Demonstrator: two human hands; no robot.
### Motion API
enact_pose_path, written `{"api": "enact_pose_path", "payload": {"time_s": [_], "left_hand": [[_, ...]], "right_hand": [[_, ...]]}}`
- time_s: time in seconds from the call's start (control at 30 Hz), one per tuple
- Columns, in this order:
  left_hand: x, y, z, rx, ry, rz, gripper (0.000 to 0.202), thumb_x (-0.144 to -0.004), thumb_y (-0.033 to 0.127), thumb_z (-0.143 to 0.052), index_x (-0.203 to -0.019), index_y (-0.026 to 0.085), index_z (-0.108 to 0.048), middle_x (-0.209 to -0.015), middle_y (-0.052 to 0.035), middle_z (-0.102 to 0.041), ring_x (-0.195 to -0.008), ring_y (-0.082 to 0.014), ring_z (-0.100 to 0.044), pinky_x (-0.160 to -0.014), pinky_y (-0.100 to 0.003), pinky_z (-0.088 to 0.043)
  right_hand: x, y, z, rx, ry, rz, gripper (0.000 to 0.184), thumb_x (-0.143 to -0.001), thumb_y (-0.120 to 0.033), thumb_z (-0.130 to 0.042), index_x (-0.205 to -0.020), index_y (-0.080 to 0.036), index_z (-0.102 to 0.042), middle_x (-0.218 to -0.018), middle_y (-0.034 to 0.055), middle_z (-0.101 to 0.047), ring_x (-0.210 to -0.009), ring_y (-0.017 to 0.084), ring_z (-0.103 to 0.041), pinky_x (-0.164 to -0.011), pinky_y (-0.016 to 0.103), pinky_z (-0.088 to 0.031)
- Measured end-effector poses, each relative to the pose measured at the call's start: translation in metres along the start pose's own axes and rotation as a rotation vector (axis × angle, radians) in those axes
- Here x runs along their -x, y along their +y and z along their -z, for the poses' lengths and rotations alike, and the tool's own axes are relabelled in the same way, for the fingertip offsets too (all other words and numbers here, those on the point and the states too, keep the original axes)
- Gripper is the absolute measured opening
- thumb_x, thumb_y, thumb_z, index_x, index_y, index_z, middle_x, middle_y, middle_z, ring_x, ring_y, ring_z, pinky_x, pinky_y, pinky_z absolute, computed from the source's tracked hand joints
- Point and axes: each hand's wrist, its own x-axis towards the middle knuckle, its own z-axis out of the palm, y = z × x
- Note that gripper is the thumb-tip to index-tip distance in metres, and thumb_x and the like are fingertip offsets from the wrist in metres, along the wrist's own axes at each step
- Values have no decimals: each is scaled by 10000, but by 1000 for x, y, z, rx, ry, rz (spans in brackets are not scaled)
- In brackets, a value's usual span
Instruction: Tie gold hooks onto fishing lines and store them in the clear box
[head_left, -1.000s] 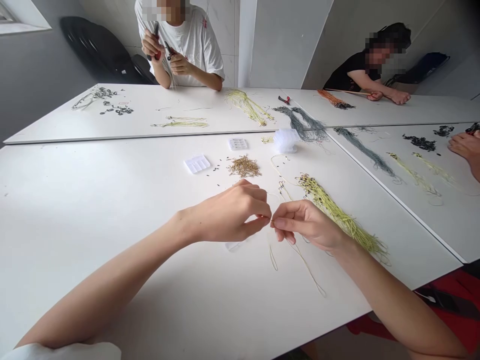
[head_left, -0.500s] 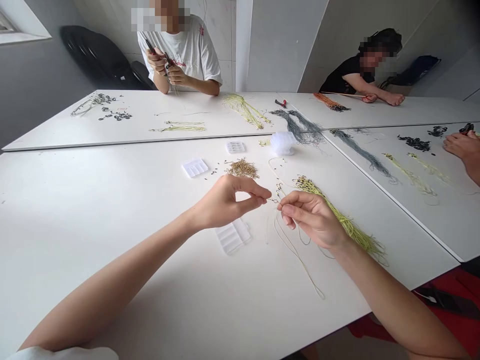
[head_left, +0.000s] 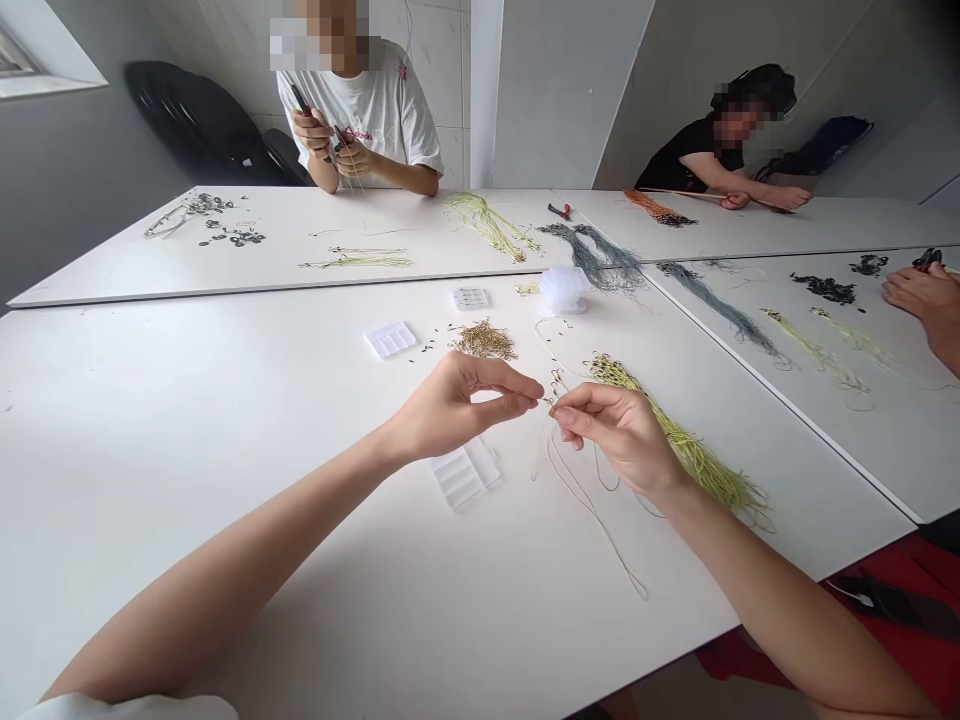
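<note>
Pale cord (head_left: pixel 589 500) lies nearest on the white desk (head_left: pixel 360 620), one length whose loop end points to 5 o'clock. Beyond it, two hands meet over one small metal piece (head_left: pixel 547 402), its long axis roughly 9 to 3 o'clock; which end is which is too small to tell. The left hand (head_left: pixel 457 405) has its grip pinched, thumb and index tips together on the piece; the right hand (head_left: pixel 615 425) has its grip closed at the opposite end, and whether it also clamps cord I cannot tell. From the piece, one clear tray (head_left: pixel 459 475) sits between 7 and 8 o'clock; one green bundle (head_left: pixel 682 435) points from 10 to 4, just beyond the right hand; one gold pile (head_left: pixel 484 340) lies between 10 and 11. Farther off, one stack of clear boxes (head_left: pixel 564 290) stands at 12, and two co-workers sit at 11 (head_left: pixel 405 120) and 1 (head_left: pixel 679 160).
</note>
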Motion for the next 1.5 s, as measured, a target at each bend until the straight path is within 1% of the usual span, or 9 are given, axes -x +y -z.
{"api": "enact_pose_path", "payload": {"time_s": [0.33, 0.47, 0.57, 0.73, 0.9, 0.97, 1.1, 1.27, 1.5], "left_hand": [[9, -4, -20, -365, -41, -244, 253, -888, 144, -566, -1046, 243, -736, -940, -44, -695, -797, -140, -647, -712, -271, -535], [10, -5, -24, -419, -32, -350, 268, -893, 111, -547, -1029, 245, -735, -911, -32, -690, -794, -127, -627, -766, -279, -528], [10, -2, -22, -409, -22, -343, 235, -869, 124, -584, -1022, 233, -725, -900, -24, -694, -803, -132, -632, -794, -291, -526], [8, -4, -17, -460, 124, -317, 225, -878, 180, -594, -1081, 168, -692, -912, -63, -655, -812, -148, -624, -733, -292, -517], [6, -9, -16, -570, 46, -368, 194, -935, 205, -538, -1037, 204, -704, -890, -58, -627, -837, -153, -602, -809, -333, -480], [6, -10, -16, -606, 39, -368, 194, -947, 207, -519, -1017, 194, -700, -903, -60, -614, -830, -149, -597, -843, -354, -456], [6, -9, -17, -679, 52, -376, 208, -968, 226, -480, -1026, 189, -677, -936, -64, -613, -820, -150, -589, -885, -383, -413], [7, -7, -18, -751, 68, -400, 209, -966, 223, -470, -985, 188, -675, -929, -64, -615, -820, -153, -582, -897, -386, -382], [6, -5, -16, -781, 90, -384, 203, -958, 219, -467, -980, 184, -666, -933, -65, -625, -831, -162, -575, -913, -398, -369]], "right_hand": [[-2, 5, -2, -210, 20, -90, 86, -790, -281, -752, -782, -195, -740, -640, 12, -635, -593, 125, -539, -564, 277, -437], [-3, 10, -3, -265, 8, -100, 64, -784, -263, -759, -813, -207, -751, -670, 12, -653, -602, 117, -545, -572, 267, -437], [-3, 10, -4, -266, -5, -83, 47, -807, -252, -738, -808, -205, -740, -671, 3, -644, -610, 107, -537, -580, 255, -431], [-1, 4, -7, -256, -101, -102, 81, -841, -258, -690, -812, -182, -691, -756, 36, -693, -631, 122, -578, -599, 275, -473], [1, 3, -10, -296, -182, -159, 114, -854, -279, -674, -854, -165, -676, -836, 77, -716, -747, 180, -665, -571, 283, -511], [1, 4, -9, -314, -183, -177, 119, -860, -280, -672, -885, -164, -678, -819, 78, -716, -777, 191, -676, -567, 274, -509], [1, 4, -8, -328, -176, -215, 102, -858, -265, -682, -892, -169, -677, -795, 47, -713, -622, 123, -640, -622, 279, -509], [1, 4, -9, -332, -173, -251, 120, -810, -247, -735, -876, -172, -669, -801, 42, -709, -634, 128, -639, -639, 285, -487], [1, 4, -8, -243, -72, -176, 75, -803, -239, -731, -821, -171, -706, -698, 11, -644, -603, 105, -544, -597, 262, -445]]}}
